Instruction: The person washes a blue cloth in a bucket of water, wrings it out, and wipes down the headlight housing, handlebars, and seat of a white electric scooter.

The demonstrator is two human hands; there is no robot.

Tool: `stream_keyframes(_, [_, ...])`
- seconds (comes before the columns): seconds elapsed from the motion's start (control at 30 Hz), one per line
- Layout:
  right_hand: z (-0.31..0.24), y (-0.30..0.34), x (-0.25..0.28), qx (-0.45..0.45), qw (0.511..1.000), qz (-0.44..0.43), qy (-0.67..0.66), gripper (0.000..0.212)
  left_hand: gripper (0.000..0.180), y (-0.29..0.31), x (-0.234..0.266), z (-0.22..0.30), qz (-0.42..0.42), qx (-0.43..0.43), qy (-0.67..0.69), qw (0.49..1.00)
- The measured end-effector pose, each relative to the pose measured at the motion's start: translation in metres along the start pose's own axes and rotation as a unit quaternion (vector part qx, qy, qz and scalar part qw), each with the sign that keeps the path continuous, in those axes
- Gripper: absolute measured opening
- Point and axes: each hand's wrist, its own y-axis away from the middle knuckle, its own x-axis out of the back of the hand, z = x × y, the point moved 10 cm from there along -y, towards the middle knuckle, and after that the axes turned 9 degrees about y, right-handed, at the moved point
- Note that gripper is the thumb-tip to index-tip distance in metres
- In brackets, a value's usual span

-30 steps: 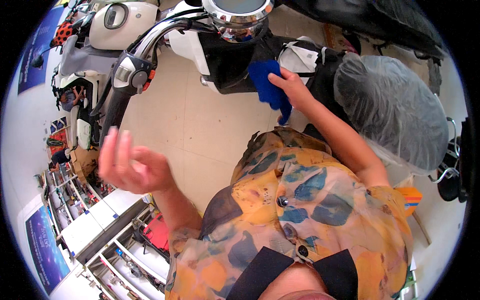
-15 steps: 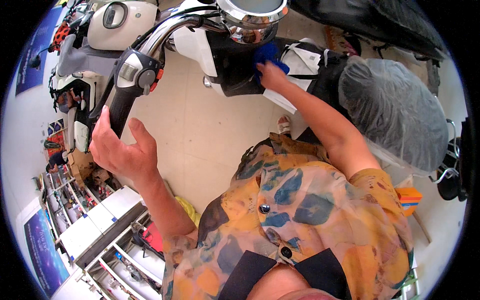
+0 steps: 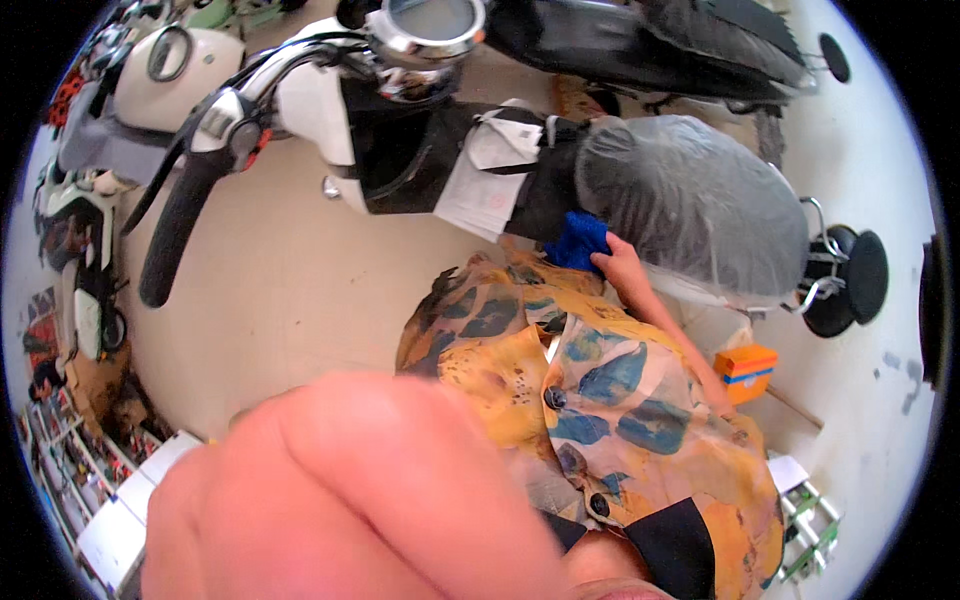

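Observation:
My right hand [image 3: 622,270] grips a blue cloth [image 3: 577,243] beside the scooter's seat [image 3: 690,210], which is wrapped in clear plastic. Close in front of the camera looms my left hand [image 3: 340,490], large and blurred, its fingers hidden; it touches no part of the scooter that I can see. The white-and-black scooter [image 3: 318,112] stands across the upper view. Its black handlebar grip [image 3: 182,230] is free at the left, and a round chrome-rimmed gauge [image 3: 430,25] sits at the top. White papers [image 3: 487,175] lie over its black middle part.
Another scooter [image 3: 180,80], white, stands at the upper left, and a black one [image 3: 620,50] is behind. An orange box [image 3: 745,372] stands at the right by the wall [image 3: 870,430]. White cabinets [image 3: 115,535] and crowded shelving [image 3: 65,465] line the lower left.
My right hand has moved the blue cloth from the scooter's black middle part to beside the seat. My left hand has left the handlebar grip and come up close to the camera.

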Motion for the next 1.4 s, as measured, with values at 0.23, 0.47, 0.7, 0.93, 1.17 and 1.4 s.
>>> stream_keyframes(0.23, [0.069, 0.063, 0.056, -0.077, 0.984, 0.119, -0.108, 0.033, 0.006, -0.028, -0.062, 0.001, -0.165, -0.042, 0.129, 0.977])
stream_keyframes(0.47, [0.060, 0.077, 0.075, -0.089, 0.971, 0.140, -0.174, 0.031, 0.007, -0.047, -0.092, -0.004, -0.228, -0.047, 0.218, 0.948])
stream_keyframes(0.7, [0.014, 0.074, 0.103, -0.043, 0.965, 0.130, -0.225, 0.033, 0.009, -0.054, -0.106, 0.000, -0.237, -0.055, 0.263, 0.934])
stream_keyframes(0.93, [0.006, 0.065, 0.102, -0.028, 0.969, 0.105, -0.220, 0.036, 0.012, -0.060, -0.091, -0.004, -0.216, -0.065, 0.301, 0.927])
stream_keyframes(1.17, [-0.010, 0.066, 0.094, -0.029, 0.966, 0.077, -0.246, 0.038, 0.015, -0.067, -0.102, -0.003, -0.214, -0.072, 0.295, 0.929])
stream_keyframes(1.4, [0.001, 0.051, 0.095, -0.013, 0.974, 0.077, -0.215, 0.038, 0.019, -0.068, -0.092, 0.007, -0.201, -0.071, 0.302, 0.929])
